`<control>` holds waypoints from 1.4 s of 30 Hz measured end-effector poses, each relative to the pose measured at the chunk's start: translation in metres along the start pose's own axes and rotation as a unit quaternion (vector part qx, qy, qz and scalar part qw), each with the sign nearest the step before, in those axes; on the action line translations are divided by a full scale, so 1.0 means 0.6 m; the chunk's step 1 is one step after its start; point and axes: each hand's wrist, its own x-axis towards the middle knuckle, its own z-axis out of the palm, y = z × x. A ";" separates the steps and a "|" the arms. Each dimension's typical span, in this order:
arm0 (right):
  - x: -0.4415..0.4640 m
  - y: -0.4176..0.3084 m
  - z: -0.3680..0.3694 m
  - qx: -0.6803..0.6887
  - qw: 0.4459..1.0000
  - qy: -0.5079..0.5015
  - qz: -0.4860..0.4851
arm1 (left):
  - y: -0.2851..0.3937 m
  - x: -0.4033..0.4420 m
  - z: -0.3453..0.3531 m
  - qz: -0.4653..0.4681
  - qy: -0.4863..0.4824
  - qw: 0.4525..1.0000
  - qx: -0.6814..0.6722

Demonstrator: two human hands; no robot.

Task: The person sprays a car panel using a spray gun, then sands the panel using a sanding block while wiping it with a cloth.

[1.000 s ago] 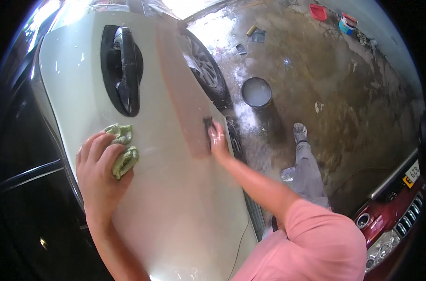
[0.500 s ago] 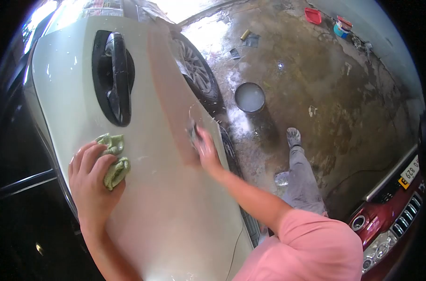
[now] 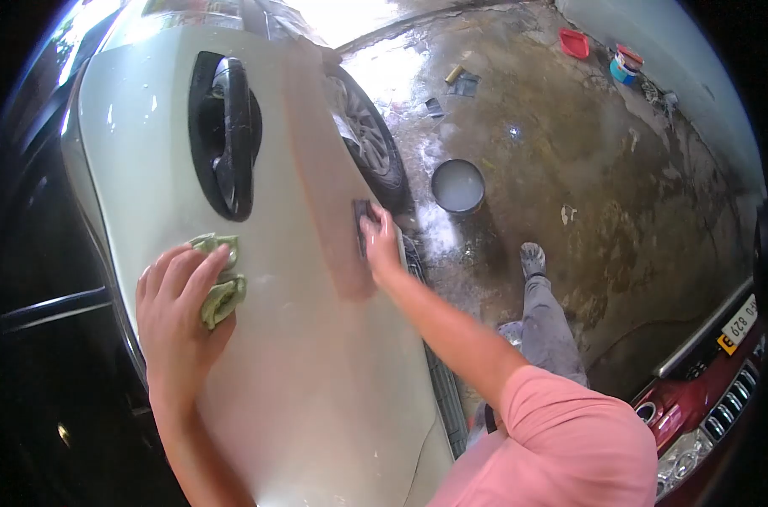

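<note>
My left hand (image 3: 179,308) is closed around a bunched green cloth (image 3: 223,296), resting on the pale car door (image 3: 308,372) below its black door handle (image 3: 234,139). Farther right, my right hand (image 3: 384,243) grips a dark grey sanding block (image 3: 361,221). The block lies against the door's wet, pinkish-brown patch (image 3: 321,190), close to the lower edge of the panel. My palm and fingers hide part of the block.
A bucket of cloudy water (image 3: 458,186) stands on the wet floor beside the car's wheel (image 3: 363,135). Near the wall are a red tray (image 3: 573,43) and a blue tub (image 3: 622,71). A red car (image 3: 680,414) is parked at lower right.
My right hand has shifted slightly, and the sanding block now shows more plainly, upright in view. My left hand stays on the cloth, its index finger a little more raised. The whole view has shifted slightly.
</note>
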 end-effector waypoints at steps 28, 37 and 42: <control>-0.136 -0.066 0.034 -0.125 0.988 -0.027 -0.082 | -0.011 -0.007 0.005 0.043 0.017 0.999 0.010; 0.013 -0.100 0.089 -0.090 0.987 -0.053 -0.121 | -0.006 -0.008 0.008 0.032 0.017 0.999 0.024; -0.144 -0.051 0.032 -0.100 0.980 -0.067 -0.160 | -0.007 -0.007 0.002 0.032 0.014 0.999 0.016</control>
